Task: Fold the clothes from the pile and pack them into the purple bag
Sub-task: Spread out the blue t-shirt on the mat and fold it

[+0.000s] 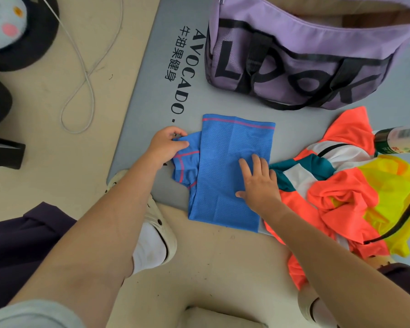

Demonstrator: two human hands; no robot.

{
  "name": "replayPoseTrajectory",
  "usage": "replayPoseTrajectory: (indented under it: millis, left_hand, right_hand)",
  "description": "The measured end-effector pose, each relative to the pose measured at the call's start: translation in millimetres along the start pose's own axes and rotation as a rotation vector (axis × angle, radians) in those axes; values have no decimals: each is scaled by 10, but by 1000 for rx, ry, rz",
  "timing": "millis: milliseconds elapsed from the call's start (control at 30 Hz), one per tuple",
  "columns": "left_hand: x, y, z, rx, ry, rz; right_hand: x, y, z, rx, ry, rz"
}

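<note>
A blue mesh shirt [227,162] with pink seam lines lies partly folded on the grey mat [152,95]. My left hand [166,145] pinches the shirt's left sleeve where it sticks out at the side. My right hand [258,183] presses flat on the shirt's lower right part, fingers straight. The purple bag [305,58] with black letters stands open at the back of the mat. A pile of orange, yellow, white and teal clothes [346,192] lies just right of the shirt.
A green and white bottle [398,140] lies at the right edge on the pile. A grey cable [85,74] loops over the beige floor at left. Black round objects [21,43] sit at far left. My feet in white shoes [156,233] rest near the mat's corner.
</note>
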State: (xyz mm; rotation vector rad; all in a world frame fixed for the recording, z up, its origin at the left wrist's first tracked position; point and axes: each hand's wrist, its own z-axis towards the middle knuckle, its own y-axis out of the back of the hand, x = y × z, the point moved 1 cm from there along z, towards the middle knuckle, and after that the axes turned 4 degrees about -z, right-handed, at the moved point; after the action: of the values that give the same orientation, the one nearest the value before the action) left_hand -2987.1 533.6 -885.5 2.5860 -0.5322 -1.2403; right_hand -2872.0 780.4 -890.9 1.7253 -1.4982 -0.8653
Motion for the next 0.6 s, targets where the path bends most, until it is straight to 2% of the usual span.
replayPoseTrajectory:
  millis: [233, 600]
  left_hand:
    - [63, 71, 0, 30, 42, 37]
    - [289, 195, -198, -121, 149, -303]
  right_hand:
    - [-4, -1, -7, -1, 5, 4]
    - [0, -2, -3, 7, 8, 1]
